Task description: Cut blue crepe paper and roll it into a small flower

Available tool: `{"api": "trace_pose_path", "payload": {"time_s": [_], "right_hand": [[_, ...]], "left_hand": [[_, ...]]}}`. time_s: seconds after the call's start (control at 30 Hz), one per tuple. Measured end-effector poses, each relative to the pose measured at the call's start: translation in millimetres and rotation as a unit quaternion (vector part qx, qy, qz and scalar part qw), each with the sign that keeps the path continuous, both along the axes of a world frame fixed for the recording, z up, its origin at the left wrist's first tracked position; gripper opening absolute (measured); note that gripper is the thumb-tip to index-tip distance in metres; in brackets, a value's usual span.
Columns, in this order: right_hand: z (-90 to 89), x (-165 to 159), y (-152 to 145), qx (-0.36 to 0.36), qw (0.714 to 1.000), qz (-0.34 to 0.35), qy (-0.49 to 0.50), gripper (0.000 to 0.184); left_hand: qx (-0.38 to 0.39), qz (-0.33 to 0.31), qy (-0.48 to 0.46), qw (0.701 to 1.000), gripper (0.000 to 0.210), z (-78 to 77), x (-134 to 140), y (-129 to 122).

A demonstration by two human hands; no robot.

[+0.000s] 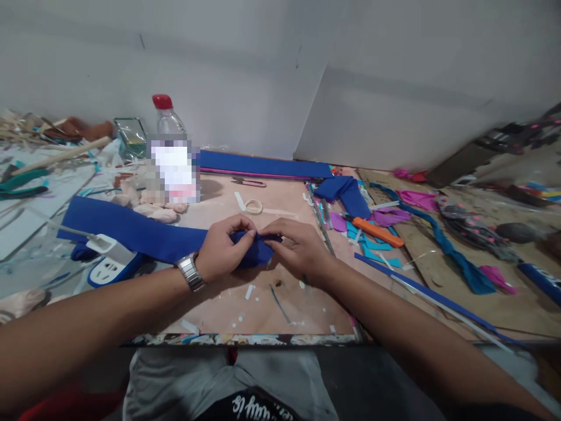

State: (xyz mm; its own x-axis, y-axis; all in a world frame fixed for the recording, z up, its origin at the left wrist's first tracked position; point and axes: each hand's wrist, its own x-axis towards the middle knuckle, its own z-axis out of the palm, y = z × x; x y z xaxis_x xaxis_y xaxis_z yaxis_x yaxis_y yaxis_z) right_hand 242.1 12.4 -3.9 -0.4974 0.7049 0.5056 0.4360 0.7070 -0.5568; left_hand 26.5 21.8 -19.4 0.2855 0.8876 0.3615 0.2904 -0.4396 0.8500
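Note:
Both hands meet over the middle of the table around one end of a long blue fabric strip (pixel 144 233). My left hand (pixel 225 244) is closed on the strip, thumb and forefinger pinching its folded edge. Right beside it, my right hand (pixel 298 245) pinches the same end between thumb and fingers. From my left hand the strip runs to the left across the table, past a white and blue power strip (pixel 111 263). Just beyond my hands lies a cream ring (pixel 253 206), perhaps a roll of narrow tape. What the fingertips cover cannot be seen.
A red-capped bottle (pixel 172 123) stands at the back left, partly blurred. Small pink-handled thread snips (pixel 249 182) lie near a stack of blue strips (pixel 267 164). An orange cutter (pixel 377 231) and fabric scraps lie right. Green-handled pliers (pixel 24 184) lie far left.

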Motion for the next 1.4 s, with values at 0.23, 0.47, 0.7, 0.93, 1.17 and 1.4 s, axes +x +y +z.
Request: {"api": "trace_pose_path", "payload": {"time_s": [0.23,0.47,0.7,0.93,1.17,1.4], "right_hand": [[-5.4,3.1,-1.2,0.013,1.000,-0.004,0.012,0.018],[-7.4,6.2,-1.4,0.021,0.999,-0.015,0.025,0.016],[-9.7,6.5,-3.0,0.023,0.999,-0.018,0.028,0.015],[-9.7,6.3,-4.4,0.038,0.999,-0.032,0.019,0.013],[-8.6,5.7,-4.1,0.069,0.997,-0.035,0.005,0.013],[-8.2,4.1,-5.8,0.071,0.996,-0.058,0.002,0.010]], "left_hand": [[0.016,-0.014,0.001,1.000,0.008,-0.1,1.5,-2.2],[0.006,-0.027,0.016,0.999,0.012,0.8,0.5,-3.6],[0.027,-0.025,0.060,0.998,0.018,-0.4,-1.4,-2.3],[0.034,-0.030,0.062,0.997,0.017,-2.6,-0.7,-3.0],[0.027,-0.034,0.060,0.997,0.019,-1.1,-0.5,-3.2],[0.029,-0.020,0.057,0.998,0.021,-0.6,0.2,-5.7]]}}
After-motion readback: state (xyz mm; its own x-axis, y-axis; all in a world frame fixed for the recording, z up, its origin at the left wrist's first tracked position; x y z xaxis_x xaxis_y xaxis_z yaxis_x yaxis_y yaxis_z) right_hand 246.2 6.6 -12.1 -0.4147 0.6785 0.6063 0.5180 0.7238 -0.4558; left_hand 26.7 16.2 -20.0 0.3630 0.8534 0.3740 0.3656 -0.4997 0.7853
